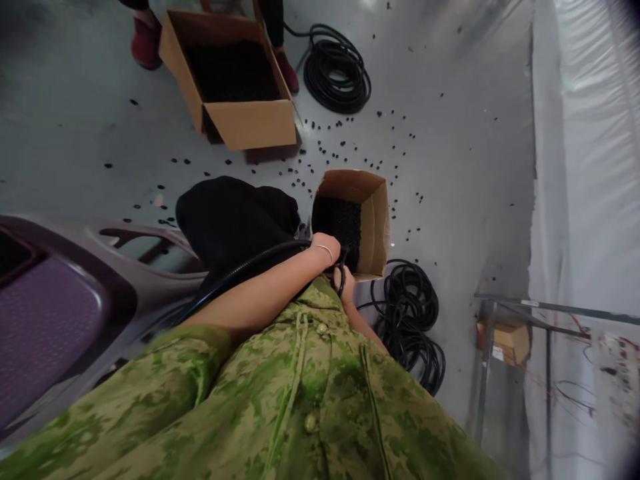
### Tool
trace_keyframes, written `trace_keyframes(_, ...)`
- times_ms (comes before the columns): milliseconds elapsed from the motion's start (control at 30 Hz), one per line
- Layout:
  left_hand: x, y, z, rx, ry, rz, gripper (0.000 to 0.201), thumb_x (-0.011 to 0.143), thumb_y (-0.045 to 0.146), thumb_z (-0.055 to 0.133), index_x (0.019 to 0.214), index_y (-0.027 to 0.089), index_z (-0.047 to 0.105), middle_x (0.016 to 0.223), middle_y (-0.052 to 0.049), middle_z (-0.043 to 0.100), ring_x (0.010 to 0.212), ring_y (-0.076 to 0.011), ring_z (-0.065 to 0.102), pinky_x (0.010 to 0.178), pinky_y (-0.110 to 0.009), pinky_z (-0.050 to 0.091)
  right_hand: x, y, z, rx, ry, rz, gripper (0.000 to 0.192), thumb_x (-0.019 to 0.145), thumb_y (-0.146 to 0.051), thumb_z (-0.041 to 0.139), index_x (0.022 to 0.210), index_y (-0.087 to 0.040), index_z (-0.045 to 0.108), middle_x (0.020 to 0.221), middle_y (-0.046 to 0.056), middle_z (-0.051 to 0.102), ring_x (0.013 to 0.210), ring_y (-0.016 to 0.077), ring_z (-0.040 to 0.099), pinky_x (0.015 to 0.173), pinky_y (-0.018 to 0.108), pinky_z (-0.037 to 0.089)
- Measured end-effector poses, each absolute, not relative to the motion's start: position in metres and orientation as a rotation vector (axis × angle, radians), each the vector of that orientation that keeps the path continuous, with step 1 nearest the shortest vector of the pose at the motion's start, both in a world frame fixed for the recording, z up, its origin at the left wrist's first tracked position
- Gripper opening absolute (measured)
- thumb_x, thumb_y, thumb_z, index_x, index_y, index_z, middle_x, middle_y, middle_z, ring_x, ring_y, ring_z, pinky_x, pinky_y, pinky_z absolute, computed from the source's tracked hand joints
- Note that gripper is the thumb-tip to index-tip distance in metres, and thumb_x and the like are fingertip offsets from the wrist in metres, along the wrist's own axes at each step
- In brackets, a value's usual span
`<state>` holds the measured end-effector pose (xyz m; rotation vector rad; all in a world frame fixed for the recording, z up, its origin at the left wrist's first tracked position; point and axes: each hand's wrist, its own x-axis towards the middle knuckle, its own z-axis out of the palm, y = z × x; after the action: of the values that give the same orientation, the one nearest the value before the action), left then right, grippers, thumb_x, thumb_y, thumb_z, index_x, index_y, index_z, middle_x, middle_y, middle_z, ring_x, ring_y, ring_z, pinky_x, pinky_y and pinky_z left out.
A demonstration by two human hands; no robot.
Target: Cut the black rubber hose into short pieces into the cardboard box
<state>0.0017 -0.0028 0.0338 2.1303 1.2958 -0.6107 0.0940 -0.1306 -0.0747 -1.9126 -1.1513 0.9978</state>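
My left hand (327, 245), with a thin bracelet at its wrist, is closed around a black hose (255, 259). The hose runs back along my forearm to the left. Just below, my right hand (346, 285) is closed on what look like black-handled scissors (342, 283); their blades point up beside the left fingers and are hard to make out. Both hands are at the near edge of an open cardboard box (376, 230). Small black pieces (345, 220) fill its bottom. The hose's end is hidden by my fingers.
Another person's feet (146, 43) flank a larger cardboard box (260, 127) of black pieces. Hose coils lie at the back (337, 77) and right (407, 300). Black bits dot the floor (450, 167). A purple-seated chair (55, 333) stands left, a metal frame (487, 367) right.
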Motion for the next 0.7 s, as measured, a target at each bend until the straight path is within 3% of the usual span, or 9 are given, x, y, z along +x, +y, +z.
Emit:
trace_keyframes(200, 0.004, 0.004, 0.023, 2.146, 1.215, -0.6, 0.033, 0.089, 0.028, 0.049, 0.109, 0.015, 0.072, 0.115, -0.019, 0.068, 0.108, -0.0293, 0.063, 0.087, -0.037, 0.05, 0.096, -0.13, -0.076, -1.966, -1.084, 1.016, 0.026, 0.085, -0.038, 0.043, 0.089, -0.016, 0.058, 0.076, 0.002, 0.062, 0.068, 0.0156, 0.05, 0.068, 0.026, 0.043)
trace_keyframes(700, 0.005, 0.011, 0.01, 2.091, 1.24, -0.557, 0.031, 0.088, 0.027, 0.053, 0.11, 0.016, 0.072, 0.117, -0.021, 0.067, 0.113, -0.0315, 0.06, 0.093, -0.041, 0.047, 0.095, -0.127, -0.084, -1.968, -1.073, 0.993, 0.018, 0.081, -0.032, 0.046, 0.081, -0.017, 0.057, 0.077, 0.002, 0.063, 0.073, 0.0159, 0.051, 0.071, 0.026, 0.042)
